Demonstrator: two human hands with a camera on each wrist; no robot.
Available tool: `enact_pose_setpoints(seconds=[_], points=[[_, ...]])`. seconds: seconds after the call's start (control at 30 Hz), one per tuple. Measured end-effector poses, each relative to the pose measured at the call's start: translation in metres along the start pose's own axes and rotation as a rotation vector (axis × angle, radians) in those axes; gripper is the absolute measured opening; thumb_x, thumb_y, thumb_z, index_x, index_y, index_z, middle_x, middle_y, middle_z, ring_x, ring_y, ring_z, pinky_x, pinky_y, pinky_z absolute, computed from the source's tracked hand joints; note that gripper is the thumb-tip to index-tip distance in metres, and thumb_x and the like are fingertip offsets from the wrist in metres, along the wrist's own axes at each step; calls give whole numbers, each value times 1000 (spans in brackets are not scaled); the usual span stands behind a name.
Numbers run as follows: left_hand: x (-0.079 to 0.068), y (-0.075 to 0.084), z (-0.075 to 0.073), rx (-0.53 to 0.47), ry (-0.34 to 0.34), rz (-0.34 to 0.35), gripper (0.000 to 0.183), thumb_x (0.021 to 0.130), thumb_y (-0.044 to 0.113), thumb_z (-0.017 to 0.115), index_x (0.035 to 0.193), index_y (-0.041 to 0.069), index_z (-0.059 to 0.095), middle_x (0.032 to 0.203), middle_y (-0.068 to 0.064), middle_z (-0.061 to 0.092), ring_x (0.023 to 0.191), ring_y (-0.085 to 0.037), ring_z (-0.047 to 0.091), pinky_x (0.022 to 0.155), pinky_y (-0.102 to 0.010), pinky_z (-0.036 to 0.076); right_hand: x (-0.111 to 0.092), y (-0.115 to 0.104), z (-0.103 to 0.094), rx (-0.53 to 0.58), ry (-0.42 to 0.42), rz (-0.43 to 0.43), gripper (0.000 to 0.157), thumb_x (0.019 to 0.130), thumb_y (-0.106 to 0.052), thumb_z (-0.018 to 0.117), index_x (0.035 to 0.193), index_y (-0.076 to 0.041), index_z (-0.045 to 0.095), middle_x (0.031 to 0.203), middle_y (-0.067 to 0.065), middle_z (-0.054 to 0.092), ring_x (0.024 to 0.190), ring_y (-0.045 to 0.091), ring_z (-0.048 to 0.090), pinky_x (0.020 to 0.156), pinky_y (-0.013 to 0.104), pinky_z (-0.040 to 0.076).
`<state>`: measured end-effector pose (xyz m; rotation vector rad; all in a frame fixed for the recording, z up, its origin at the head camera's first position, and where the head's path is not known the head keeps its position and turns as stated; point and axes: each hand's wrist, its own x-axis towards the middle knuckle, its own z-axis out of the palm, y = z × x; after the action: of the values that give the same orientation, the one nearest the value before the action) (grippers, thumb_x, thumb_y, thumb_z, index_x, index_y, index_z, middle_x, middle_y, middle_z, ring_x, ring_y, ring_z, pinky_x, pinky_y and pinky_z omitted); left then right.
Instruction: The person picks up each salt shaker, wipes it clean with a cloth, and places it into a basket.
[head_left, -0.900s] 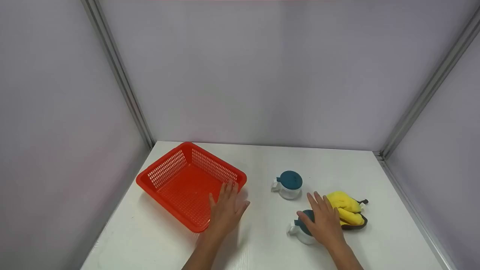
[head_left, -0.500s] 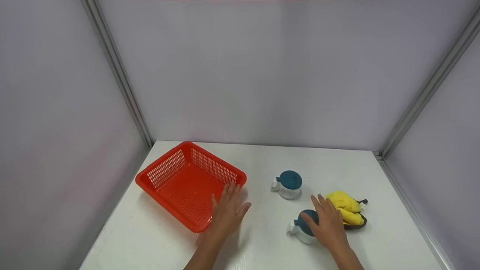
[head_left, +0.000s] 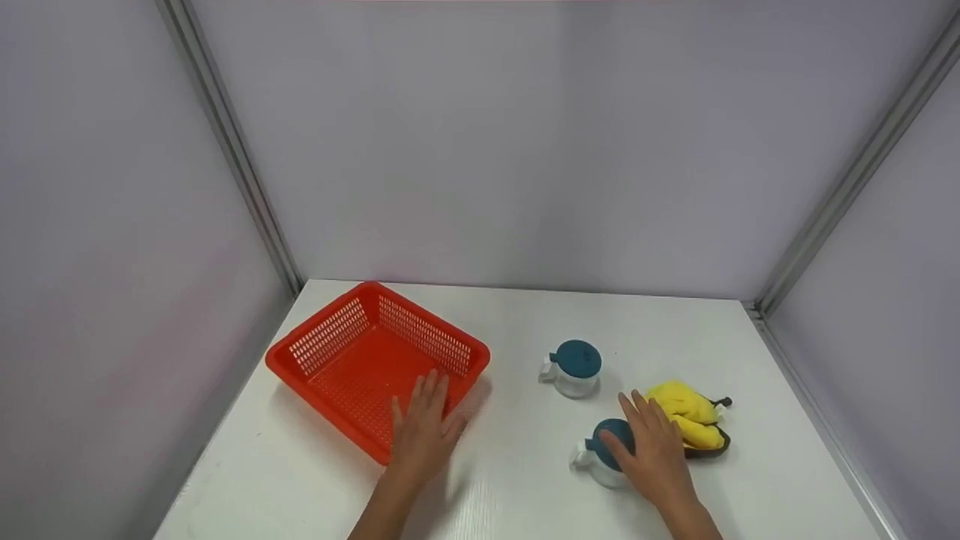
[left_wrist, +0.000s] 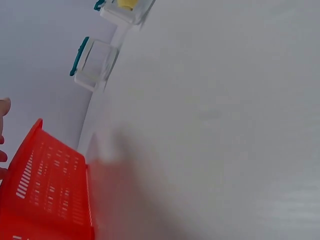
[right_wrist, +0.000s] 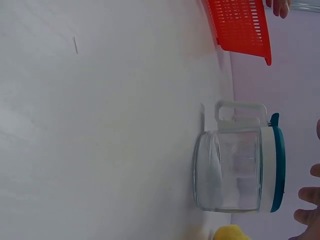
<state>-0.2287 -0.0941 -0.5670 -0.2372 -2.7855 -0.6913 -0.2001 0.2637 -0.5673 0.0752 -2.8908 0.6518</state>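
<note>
The left hand [head_left: 421, 439] has its fingers spread and unclenched over the near right edge of the red basket [head_left: 352, 367] on the counter [head_left: 510, 330]; whether they touch it I cannot tell. The right hand's [head_left: 655, 450] fingers, extended and grasping nothing, hover just above the nearer teal-lidded jar [head_left: 611, 431], beside the yellow cloth item [head_left: 686, 409]

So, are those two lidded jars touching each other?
Apart. The head camera's view shows it: a strip of bare white table separates the far jar from the near jar.
</note>
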Motion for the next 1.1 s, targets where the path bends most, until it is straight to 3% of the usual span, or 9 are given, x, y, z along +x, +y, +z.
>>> enact_pose_setpoints(seconds=[0.23, 0.4, 0.6, 0.8, 0.97, 1.1], points=[[-12, -35, -23, -25, 98, -22, 73, 90, 53, 62, 147, 11, 45, 156, -12, 38, 145, -35, 32, 115, -69, 11, 1, -13, 3, -7, 8, -34, 81, 91, -70, 46, 151, -16, 40, 158, 13, 34, 145, 40, 26, 111, 73, 17], [-23, -61, -33, -63, 201, 49, 59, 91, 46, 66, 136, 9, 58, 148, -12, 49, 139, -36, 41, 113, -70, 20, 3, -22, 11, -1, 24, -75, 78, 91, -68, 49, 149, -15, 43, 157, 12, 37, 144, 40, 30, 111, 73, 19], [-34, -86, -38, -74, 287, 126, 52, 85, 40, 75, 128, 15, 64, 142, -6, 56, 135, -30, 46, 111, -68, 28, 7, -32, 19, -11, 15, -104, 77, 91, -69, 49, 149, -18, 43, 157, 9, 37, 145, 38, 31, 111, 72, 19], [-42, -104, -39, -104, 338, 191, 44, 77, 20, 80, 119, 15, 70, 140, -1, 58, 132, -32, 50, 107, -60, 40, 10, -46, 23, 13, -9, -147, 76, 92, -68, 49, 149, -20, 43, 157, 8, 38, 145, 35, 32, 111, 72, 20], [-46, -110, -37, -90, 331, 151, 45, 73, 12, 78, 117, 16, 72, 140, 3, 57, 133, -28, 49, 106, -54, 44, 12, -63, 29, 19, -26, -190, 75, 92, -70, 46, 150, -23, 41, 157, 6, 37, 144, 33, 33, 112, 70, 23], [-47, -113, -37, -94, 341, 149, 40, 70, 6, 79, 109, 12, 75, 133, -2, 63, 128, -31, 53, 101, -51, 47, 13, -77, 34, 26, -47, -211, 76, 91, -73, 42, 151, -26, 40, 158, 3, 36, 146, 32, 31, 114, 67, 22]])
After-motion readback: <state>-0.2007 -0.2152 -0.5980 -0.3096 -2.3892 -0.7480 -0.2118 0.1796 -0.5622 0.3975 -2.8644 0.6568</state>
